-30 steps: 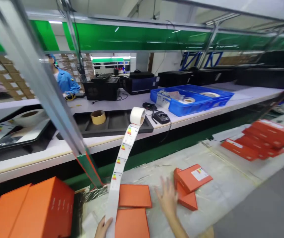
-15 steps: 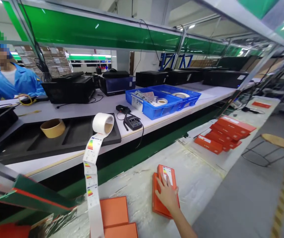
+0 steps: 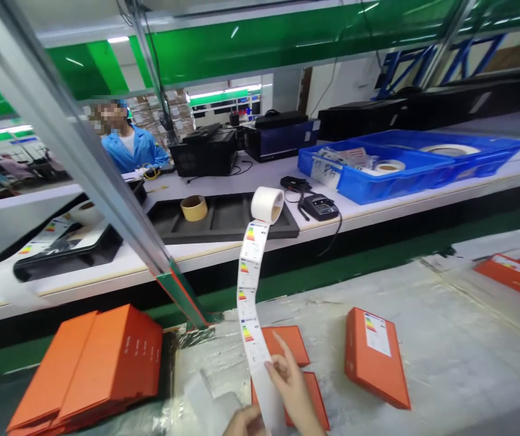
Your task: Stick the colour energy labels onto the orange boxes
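Two hands at bottom centre, both on one label strip. Right hand pinching the strip's lower stretch between thumb and fingers, at a colour-barred label; left hand mostly cut off by the lower edge, closed about the blank tail of the strip, exact grip not readable. Strip's long axis running up and away from the hands, slightly leftward at mid-height, to its white roll standing on the dark tray on the far tabletop. Right hand the nearer to the printed labels. Orange boxes lying flat directly under and behind the hands; one labelled orange box just to the right, apart from both hands; orange stack well to the left.

Differing from half a second ago: right hand then flat on the labelled box, now off it and on the strip; left hand then out of view, now showing; view swung back leftward.
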`<state>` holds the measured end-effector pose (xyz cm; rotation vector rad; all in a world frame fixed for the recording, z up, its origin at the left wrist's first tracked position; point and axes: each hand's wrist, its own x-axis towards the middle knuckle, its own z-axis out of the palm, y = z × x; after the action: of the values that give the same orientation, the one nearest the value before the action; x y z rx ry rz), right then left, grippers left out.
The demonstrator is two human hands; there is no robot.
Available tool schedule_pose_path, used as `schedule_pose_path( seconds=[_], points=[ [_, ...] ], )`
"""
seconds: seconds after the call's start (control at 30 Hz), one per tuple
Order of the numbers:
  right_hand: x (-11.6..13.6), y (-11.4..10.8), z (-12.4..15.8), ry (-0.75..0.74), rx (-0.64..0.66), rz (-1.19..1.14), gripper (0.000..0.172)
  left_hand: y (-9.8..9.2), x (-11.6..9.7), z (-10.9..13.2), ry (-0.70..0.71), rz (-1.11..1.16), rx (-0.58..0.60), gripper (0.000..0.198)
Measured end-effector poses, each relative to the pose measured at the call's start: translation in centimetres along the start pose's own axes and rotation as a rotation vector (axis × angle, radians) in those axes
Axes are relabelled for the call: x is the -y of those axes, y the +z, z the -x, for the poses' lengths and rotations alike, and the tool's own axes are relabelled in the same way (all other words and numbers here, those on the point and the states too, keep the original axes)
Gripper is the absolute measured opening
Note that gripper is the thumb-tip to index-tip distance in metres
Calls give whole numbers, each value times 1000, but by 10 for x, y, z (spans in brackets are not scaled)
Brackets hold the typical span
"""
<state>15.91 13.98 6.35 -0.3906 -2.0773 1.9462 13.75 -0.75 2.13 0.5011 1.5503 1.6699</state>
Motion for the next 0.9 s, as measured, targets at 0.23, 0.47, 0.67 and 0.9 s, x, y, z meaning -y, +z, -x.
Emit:
schedule_pose_path(
  seconds=[0.23, 0.47, 0.67, 0.9],
  points=[
    [86, 1, 21, -586, -14, 794, 22, -16, -105, 19, 314, -241, -183, 29],
    [166, 14, 19, -473, 559, 853, 9, -37, -142, 54, 509, -742, 89, 23],
    [227, -9, 15, -487, -261, 774, 27, -93, -168, 98, 352, -652, -37, 48],
    [149, -50, 28, 10, -22, 578, 36, -147, -115, 86, 268, -563, -146, 54]
  ],
)
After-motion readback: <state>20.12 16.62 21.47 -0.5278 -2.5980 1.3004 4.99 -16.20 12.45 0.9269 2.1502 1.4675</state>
